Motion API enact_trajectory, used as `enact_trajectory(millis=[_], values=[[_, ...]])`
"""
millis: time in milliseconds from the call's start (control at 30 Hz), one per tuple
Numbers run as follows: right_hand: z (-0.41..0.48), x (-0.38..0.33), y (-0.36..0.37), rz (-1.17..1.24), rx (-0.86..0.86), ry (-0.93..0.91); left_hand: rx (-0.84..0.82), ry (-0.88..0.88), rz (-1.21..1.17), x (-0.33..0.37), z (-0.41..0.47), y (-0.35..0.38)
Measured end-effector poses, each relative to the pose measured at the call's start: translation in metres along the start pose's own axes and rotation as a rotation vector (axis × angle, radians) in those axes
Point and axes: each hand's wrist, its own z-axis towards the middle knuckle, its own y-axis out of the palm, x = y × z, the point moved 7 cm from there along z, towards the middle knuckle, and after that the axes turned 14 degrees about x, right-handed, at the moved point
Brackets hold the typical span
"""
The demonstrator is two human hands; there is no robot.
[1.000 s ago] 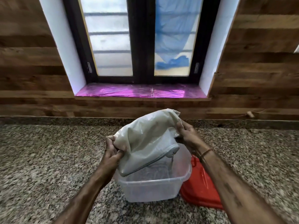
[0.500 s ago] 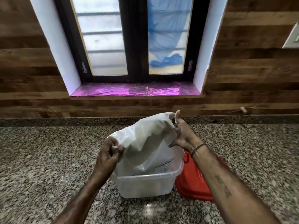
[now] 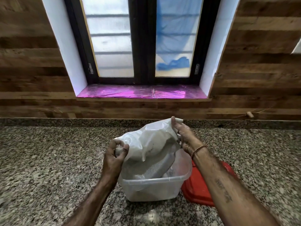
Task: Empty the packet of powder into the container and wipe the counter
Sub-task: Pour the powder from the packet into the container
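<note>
A: Where is the packet (image 3: 153, 144)?
B: Upended over the clear container (image 3: 154, 188) on the desk (image 3: 48, 168), its lower end down inside.
A: And the hands?
B: The left hand (image 3: 114, 154) pinches one corner between thumb and fingers. The right hand (image 3: 185, 137) grips the raised far corner.
A: Anything beside it?
B: A red lid (image 3: 198, 190) lies flat, touching the container's right side, partly under the right forearm.

**Around the Work Area**

Lying flat just right of centre: red lid (image 3: 197, 191). Standing behind: dark-framed window (image 3: 143, 39). Gleaming below the panes: pink-covered sill (image 3: 140, 93). Running either side: wooden wall panels (image 3: 29, 66). Hanging behind right pane: blue sheet (image 3: 175, 30).
</note>
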Motion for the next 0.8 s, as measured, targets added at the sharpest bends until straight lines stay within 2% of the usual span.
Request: enact_trajectory(millis=[100, 233, 300, 467, 600, 800], values=[[-0.002, -0.004, 0.0, 0.017, 0.043, -0.054, 0.061, 0.037, 0.046, 0.005, 0.001, -0.003], [-0.001, -0.007, -0.005, 0.031, 0.068, -0.087, 0.096, -0.179, -0.044, -0.007, 0.006, -0.008], [-0.001, -0.009, -0.008, 0.068, 0.043, -0.092, 0.111, -0.228, -0.08, -0.01, 0.009, -0.011], [0.002, -0.015, -0.019, 0.023, 0.042, -0.208, 0.156, -0.121, -0.038, -0.006, 0.008, -0.014], [0.009, -0.027, -0.032, -0.078, 0.025, -0.307, 0.259, -0.087, -0.035, -0.007, 0.016, -0.02], [0.022, -0.039, -0.046, -0.122, 0.051, -0.389, 0.324, -0.175, -0.167, -0.013, 0.029, -0.017]])
